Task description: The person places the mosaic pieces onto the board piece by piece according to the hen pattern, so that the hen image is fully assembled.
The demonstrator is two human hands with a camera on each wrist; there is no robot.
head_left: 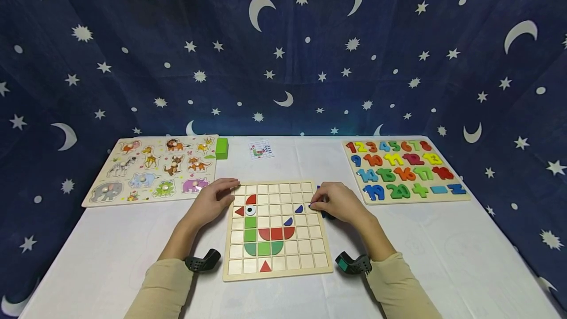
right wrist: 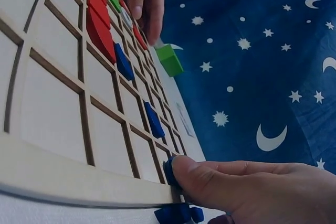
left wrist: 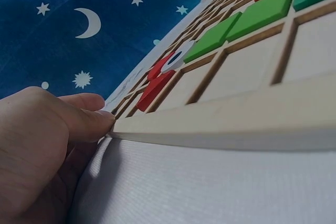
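Note:
A wooden grid board (head_left: 279, 271) lies on the table, bearing red, green and blue flat shapes and a round eye piece (head_left: 250, 210). My left hand (head_left: 216, 199) grips the board's far left corner between thumb and fingers. At the right side, my right hand (head_left: 340, 203) pinches a blue piece (right wrist: 170, 171) over a right-hand cell; its full outline is hidden by the thumb. Two blue half-round pieces (head_left: 299, 208) sit tilted in cells to its left. More blue pieces (right wrist: 176, 213) lie just outside the board, partly under the right hand.
A small picture card (head_left: 261, 150) lies behind the board. At the back left are an animal puzzle (head_left: 150, 181) and a green block (head_left: 222, 148). A number puzzle (head_left: 405, 169) stands right. A starry cloth (head_left: 283, 63) hangs behind.

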